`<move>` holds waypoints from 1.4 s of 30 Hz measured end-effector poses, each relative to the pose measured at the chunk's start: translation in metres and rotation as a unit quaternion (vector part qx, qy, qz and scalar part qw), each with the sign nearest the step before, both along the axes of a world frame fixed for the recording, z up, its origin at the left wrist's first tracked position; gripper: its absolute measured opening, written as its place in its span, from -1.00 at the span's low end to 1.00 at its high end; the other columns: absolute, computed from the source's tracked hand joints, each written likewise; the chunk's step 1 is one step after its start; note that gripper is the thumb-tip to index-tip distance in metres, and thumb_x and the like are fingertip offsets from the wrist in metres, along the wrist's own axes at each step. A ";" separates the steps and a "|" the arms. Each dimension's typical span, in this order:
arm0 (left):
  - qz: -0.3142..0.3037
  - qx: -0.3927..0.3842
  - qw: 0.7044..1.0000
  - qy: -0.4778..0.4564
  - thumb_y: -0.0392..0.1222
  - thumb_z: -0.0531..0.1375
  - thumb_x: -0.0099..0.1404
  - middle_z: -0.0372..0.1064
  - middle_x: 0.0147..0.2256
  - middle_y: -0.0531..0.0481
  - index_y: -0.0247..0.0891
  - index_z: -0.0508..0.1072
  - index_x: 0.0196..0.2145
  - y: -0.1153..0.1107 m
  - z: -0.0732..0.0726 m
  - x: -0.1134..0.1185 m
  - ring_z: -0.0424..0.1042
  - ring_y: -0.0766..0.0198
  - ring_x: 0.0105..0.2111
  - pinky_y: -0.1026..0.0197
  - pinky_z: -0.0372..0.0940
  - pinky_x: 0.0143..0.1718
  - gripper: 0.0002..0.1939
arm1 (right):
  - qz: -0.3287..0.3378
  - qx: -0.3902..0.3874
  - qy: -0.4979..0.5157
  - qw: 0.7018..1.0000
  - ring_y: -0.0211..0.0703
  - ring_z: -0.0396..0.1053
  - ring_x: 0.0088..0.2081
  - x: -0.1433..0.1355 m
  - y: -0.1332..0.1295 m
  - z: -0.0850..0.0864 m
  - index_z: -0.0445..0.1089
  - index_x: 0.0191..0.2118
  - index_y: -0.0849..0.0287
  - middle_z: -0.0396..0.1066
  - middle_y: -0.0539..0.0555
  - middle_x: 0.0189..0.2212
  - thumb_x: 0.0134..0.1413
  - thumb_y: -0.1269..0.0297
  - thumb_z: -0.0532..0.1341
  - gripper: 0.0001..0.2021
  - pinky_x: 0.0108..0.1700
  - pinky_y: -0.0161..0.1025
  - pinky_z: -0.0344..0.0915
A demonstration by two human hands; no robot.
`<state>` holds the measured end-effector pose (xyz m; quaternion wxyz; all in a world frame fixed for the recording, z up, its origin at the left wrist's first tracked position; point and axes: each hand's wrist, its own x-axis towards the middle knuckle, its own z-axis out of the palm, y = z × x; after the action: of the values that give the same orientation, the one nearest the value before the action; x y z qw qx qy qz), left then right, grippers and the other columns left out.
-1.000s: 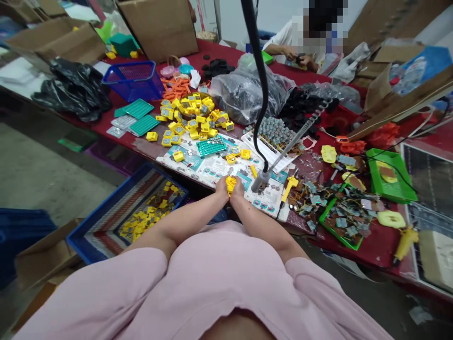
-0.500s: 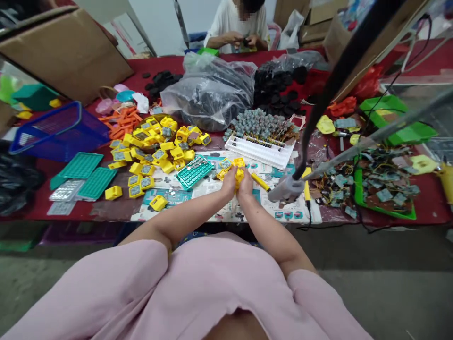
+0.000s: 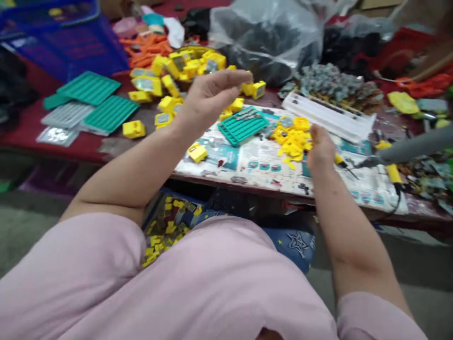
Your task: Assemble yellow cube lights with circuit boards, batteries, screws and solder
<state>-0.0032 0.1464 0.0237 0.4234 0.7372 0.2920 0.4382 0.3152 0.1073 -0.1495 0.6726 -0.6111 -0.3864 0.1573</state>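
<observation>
My left hand (image 3: 214, 97) is raised over the pile of yellow plastic housings (image 3: 198, 61), its fingers stretched out and nothing seen in it. Beside a heap of small yellow plastic pieces (image 3: 293, 141), my right hand (image 3: 322, 148) is turned on edge, close to or touching the heap. Its fingers are mostly hidden and blurred. Between the hands lies a green ridged tray (image 3: 243, 125) with small metal bits along its top. One yellow housing (image 3: 197, 152) sits alone near the front edge of the printed paper (image 3: 233, 170).
Green trays (image 3: 111, 113), a blue basket (image 3: 78, 42) and orange parts (image 3: 148, 49) occupy the left. A clear plastic bag (image 3: 265, 38) stands behind. To the right are a white rack (image 3: 329, 115), a yellow-handled tool (image 3: 392, 172) and a grey bar (image 3: 414, 146). Below the table is a bin of yellow housings (image 3: 166, 231).
My hands were together around yellow pieces and have come apart, the left one rising to the left. Loose yellow pieces now lie heaped on the paper. The view has tilted down.
</observation>
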 end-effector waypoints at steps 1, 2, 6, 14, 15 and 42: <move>0.029 0.047 0.997 0.049 -0.26 0.11 0.30 0.55 -0.09 0.19 -0.29 0.50 -0.03 -0.001 0.000 -0.030 0.43 0.23 0.08 -0.03 0.15 0.20 -0.68 | -0.014 -0.018 0.012 1.000 -0.09 0.45 -0.04 0.004 -0.003 0.001 0.44 -0.19 0.20 0.48 0.18 -0.16 0.19 -0.06 0.06 -0.59 0.07 -0.01 0.40; 0.060 0.076 0.991 0.096 -0.19 0.09 0.32 0.55 -0.09 0.15 -0.30 0.50 -0.03 -0.003 -0.004 -0.056 0.44 0.20 0.06 -0.06 0.16 0.20 -0.67 | -0.015 -0.028 0.009 0.999 -0.08 0.45 -0.04 0.006 -0.005 0.002 0.44 -0.19 0.20 0.48 0.19 -0.14 0.17 -0.06 0.07 -0.59 0.09 0.02 0.39; 0.042 0.097 0.961 0.257 -0.02 0.24 0.20 0.51 -0.01 -0.13 -0.33 0.54 -0.05 -0.003 -0.049 -0.111 0.40 -0.03 0.10 -0.21 0.11 0.24 -0.57 | -0.016 -0.072 -0.028 0.997 -0.05 0.47 -0.06 -0.001 -0.012 0.012 0.47 -0.21 0.19 0.50 0.17 -0.17 0.05 -0.13 0.17 -0.55 0.12 0.09 0.37; 0.123 0.155 0.917 0.345 0.16 0.28 0.14 0.47 0.02 -0.29 -0.29 0.27 0.28 -0.017 -0.108 -0.121 0.28 -0.24 0.19 -0.33 -0.11 0.31 -0.17 | -0.028 -0.128 -0.219 0.967 -0.05 0.45 0.01 -0.021 -0.032 0.046 0.50 -0.12 0.12 0.53 0.13 -0.12 0.10 -0.09 0.21 -0.59 0.17 0.05 0.31; 0.121 0.150 0.920 0.340 0.14 0.27 0.16 0.50 -0.04 -0.26 -0.29 0.29 0.27 -0.018 -0.109 -0.123 0.32 -0.22 0.16 -0.32 -0.11 0.32 -0.20 | -0.030 -0.131 -0.272 0.953 -0.04 0.45 0.03 -0.022 -0.037 0.049 0.50 -0.10 0.12 0.53 0.14 -0.09 0.14 -0.05 0.19 -0.62 0.18 0.05 0.30; -0.049 -0.731 0.618 -0.285 -0.01 -0.06 0.44 0.48 -0.38 -0.21 -0.49 0.49 -0.07 -0.092 -0.091 0.017 0.44 0.28 -0.55 0.31 0.32 -0.58 -0.49 | 0.016 -0.172 -0.425 0.888 -0.06 0.42 -0.21 -0.036 -0.106 0.032 0.53 -0.28 0.14 0.49 0.14 -0.29 0.20 0.18 0.17 -0.78 -0.06 -0.08 0.36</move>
<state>0.0134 0.0544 -0.0675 0.9052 0.0352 0.3445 0.2465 0.2791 0.0016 -0.1175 0.3257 -0.7193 -0.6121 -0.0433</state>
